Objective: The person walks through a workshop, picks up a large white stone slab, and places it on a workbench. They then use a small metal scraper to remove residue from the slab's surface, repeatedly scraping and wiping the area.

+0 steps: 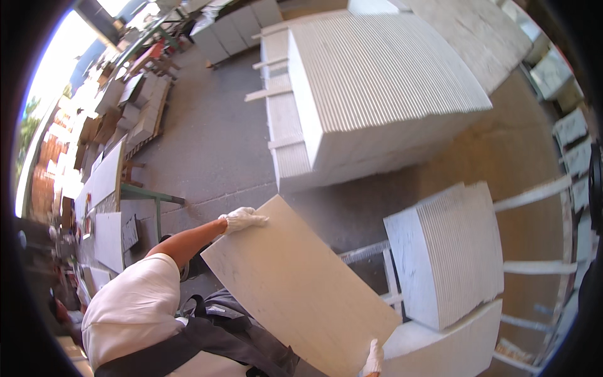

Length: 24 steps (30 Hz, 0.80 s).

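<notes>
My left grip [244,220] and right grip [374,358] are closed on the two ends of the pale slab [301,283], right in front of me, near the small stack [461,251]. I think it is heavy, hard and smooth, and its corners could chip. Holding both ends seems best.

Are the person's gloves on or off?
On: white gloves cover the left hand and right hand, both holding the pale slab; the left forearm is bare.
</notes>
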{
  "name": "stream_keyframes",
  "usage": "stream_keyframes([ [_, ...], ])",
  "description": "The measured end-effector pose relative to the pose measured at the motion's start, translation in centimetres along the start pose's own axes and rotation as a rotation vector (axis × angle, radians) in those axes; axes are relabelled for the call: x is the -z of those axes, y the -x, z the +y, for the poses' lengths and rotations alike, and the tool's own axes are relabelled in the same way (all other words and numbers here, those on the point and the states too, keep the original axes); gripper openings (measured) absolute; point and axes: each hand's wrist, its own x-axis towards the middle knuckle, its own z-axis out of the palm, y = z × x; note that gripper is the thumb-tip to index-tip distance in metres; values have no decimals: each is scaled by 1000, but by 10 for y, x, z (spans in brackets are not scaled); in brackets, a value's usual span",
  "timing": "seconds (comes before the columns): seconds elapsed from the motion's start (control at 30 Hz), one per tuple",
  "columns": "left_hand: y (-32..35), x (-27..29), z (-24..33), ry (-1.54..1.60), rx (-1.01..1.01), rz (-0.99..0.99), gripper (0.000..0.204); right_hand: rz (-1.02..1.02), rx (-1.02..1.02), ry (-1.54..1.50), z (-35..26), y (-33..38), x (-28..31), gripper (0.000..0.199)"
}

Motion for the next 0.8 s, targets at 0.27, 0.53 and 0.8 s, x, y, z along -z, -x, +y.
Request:
stream_keyframes([
  [0.27,102,33,-112,151,-63,176,58,90,273,312,-87,-5,-22,81],
  [0.53,176,49,-186,358,-96,406,61,95,442,482,-138,6,-51,90],
  [0.8,209,122,-256,320,-114,565,70,84,556,578,-193,53,-152,97],
])
